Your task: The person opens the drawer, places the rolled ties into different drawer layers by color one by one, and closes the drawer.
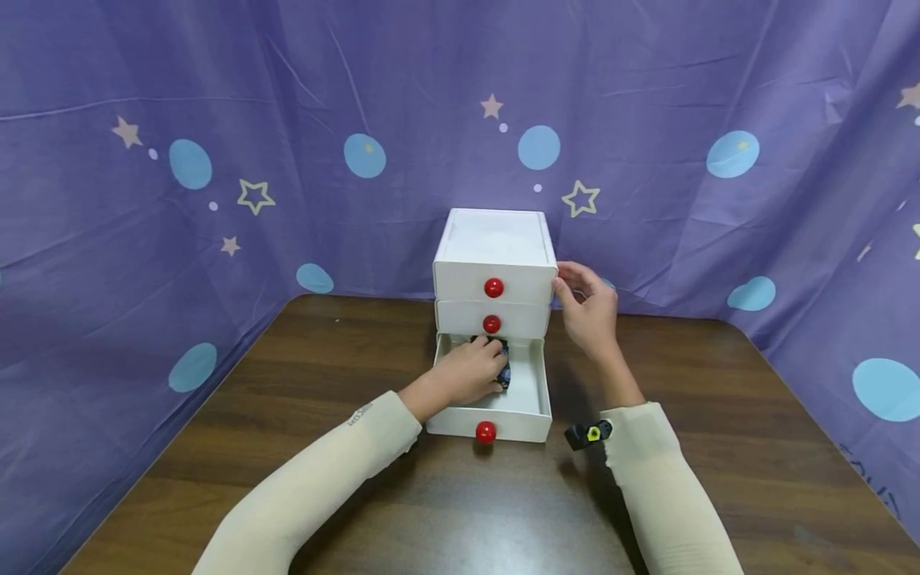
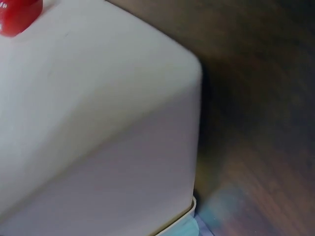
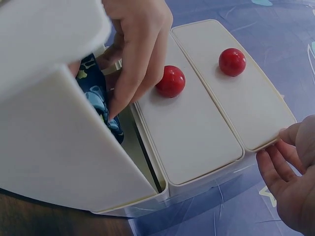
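A small white drawer cabinet (image 1: 496, 237) with round red knobs stands on the table, its bottom drawer (image 1: 532, 383) pulled out. Inside that drawer my left hand (image 1: 470, 371) grips a dark blue patterned cloth item (image 1: 505, 375). The right wrist view shows the left hand's fingers (image 3: 139, 64) around the cloth (image 3: 96, 93), partly hidden by the drawer front. My right hand (image 1: 591, 311) touches the cabinet's upper right front corner, thumb near the front edge and fingers along the side. In the left wrist view, the drawer front (image 2: 98, 88) fills much of the picture.
The two upper drawers (image 1: 460, 318) are closed. A brown wooden table (image 1: 345, 359) lies under the cabinet, with a purple curtain (image 1: 431, 80) of stars and dots behind it. A small black device (image 1: 588, 434) sits at the right wrist.
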{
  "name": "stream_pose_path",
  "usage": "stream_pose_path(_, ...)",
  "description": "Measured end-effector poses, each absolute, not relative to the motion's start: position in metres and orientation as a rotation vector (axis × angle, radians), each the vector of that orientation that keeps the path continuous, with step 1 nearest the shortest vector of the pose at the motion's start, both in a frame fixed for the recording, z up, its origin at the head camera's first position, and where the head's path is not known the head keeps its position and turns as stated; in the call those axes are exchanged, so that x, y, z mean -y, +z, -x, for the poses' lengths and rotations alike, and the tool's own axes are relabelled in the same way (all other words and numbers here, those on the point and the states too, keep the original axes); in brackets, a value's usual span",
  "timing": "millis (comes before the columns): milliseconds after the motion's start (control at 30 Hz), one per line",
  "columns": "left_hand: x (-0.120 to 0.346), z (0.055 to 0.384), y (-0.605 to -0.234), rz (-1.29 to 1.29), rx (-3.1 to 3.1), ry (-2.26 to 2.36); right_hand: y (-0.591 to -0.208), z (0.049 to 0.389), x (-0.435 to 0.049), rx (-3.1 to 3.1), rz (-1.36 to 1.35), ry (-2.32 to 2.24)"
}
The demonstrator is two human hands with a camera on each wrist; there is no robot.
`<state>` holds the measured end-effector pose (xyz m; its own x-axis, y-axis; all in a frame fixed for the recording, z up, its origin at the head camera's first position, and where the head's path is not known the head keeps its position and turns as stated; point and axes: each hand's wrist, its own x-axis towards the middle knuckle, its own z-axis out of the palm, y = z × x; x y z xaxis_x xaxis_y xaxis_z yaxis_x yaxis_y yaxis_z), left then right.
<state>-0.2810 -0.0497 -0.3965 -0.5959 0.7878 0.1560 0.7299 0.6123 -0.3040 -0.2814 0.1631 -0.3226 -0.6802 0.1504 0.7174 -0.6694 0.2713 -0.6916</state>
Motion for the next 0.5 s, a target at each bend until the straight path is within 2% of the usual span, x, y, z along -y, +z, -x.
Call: stream_pose_path(500,0.0501,0.2729,-0.3926,1.182,2.545,0.369,-0.3220,0.2813,-0.1625,1.838,-0.482,1.499)
